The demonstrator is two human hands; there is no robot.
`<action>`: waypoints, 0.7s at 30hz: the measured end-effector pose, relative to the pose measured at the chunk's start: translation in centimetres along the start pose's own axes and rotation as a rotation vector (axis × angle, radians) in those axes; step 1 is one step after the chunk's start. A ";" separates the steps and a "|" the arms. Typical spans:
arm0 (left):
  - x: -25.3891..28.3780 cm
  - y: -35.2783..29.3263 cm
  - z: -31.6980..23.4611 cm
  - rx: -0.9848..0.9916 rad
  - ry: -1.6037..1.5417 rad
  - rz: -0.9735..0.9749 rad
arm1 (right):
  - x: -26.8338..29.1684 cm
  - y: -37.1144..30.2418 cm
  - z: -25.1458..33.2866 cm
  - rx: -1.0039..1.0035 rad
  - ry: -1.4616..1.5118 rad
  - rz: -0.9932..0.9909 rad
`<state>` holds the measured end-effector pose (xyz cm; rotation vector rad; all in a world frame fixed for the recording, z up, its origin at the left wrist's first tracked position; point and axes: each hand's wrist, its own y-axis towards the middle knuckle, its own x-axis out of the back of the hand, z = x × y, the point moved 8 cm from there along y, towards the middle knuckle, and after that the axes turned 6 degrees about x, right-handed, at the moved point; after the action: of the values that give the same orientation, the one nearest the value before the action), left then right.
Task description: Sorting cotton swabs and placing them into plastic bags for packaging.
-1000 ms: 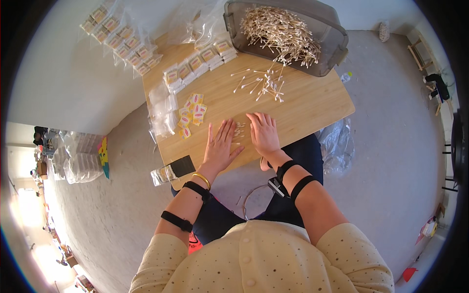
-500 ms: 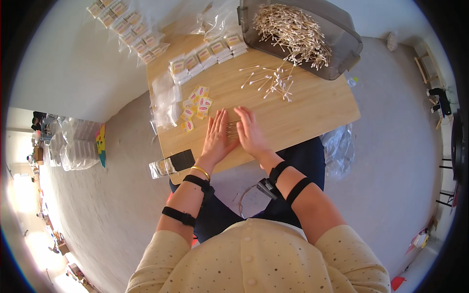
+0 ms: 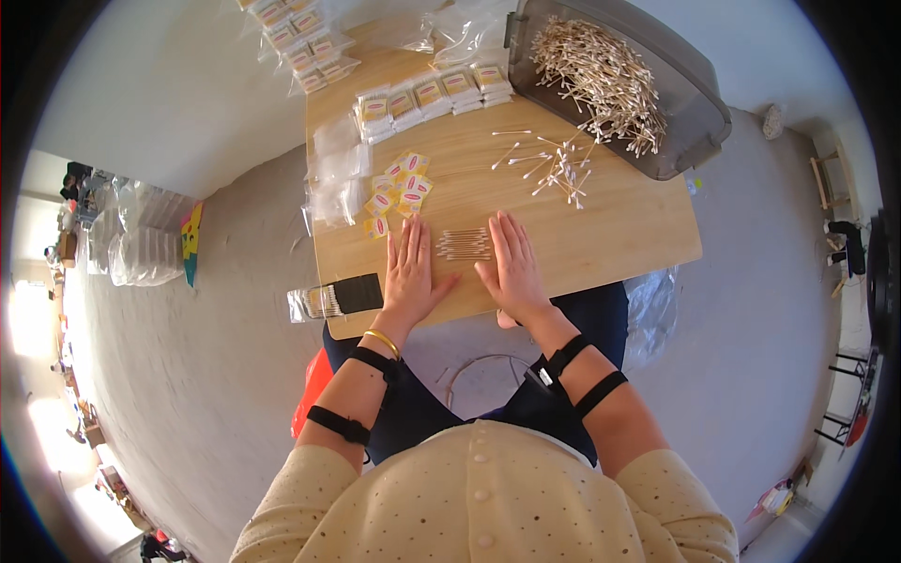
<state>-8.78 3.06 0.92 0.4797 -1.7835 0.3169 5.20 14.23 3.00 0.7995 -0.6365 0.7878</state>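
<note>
Between my two hands a row of cotton swabs [image 3: 464,245] lies side by side on the wooden table [image 3: 610,239]. My left hand [image 3: 410,272] rests flat at the left ends of the row, fingers stretched out. Opposite it, my right hand [image 3: 514,267] lies along the right ends, fingers also extended. Neither hand holds anything. Just beyond my left fingertips are several small yellow-and-white printed cards [image 3: 410,178]. A loose scatter of swabs [image 3: 563,174] lies past my right hand.
At the back right a grey plastic bin [image 3: 690,80] holds a heap of cotton swabs [image 3: 601,80]. Packed swab bags [image 3: 430,97] line the back, with clear empty bags [image 3: 336,178] at the left. A black holder [image 3: 358,293] with a swab packet [image 3: 313,303] sits at the left front edge.
My hands have moved apart, one to each side, uncovering the row of swabs between them. The whole view has shifted slightly.
</note>
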 end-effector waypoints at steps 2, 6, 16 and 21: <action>-0.7 0.1 -0.1 -0.001 0.062 0.022 | -0.6 -0.5 0.4 0.020 -0.126 0.074; -1.9 0.5 -1.4 0.004 0.038 0.012 | -3.1 -0.6 -0.1 -0.012 -0.199 0.117; -1.2 0.4 -2.1 0.031 -0.009 -0.048 | -5.1 0.2 0.3 -0.023 -0.337 0.190; -0.1 -0.3 -0.5 -0.027 -0.081 -0.045 | -4.4 0.4 0.3 -0.009 -0.216 0.167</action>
<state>-8.16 3.04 0.96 0.5193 -1.8502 0.2447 2.41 12.51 0.03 0.8374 -0.9076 0.8560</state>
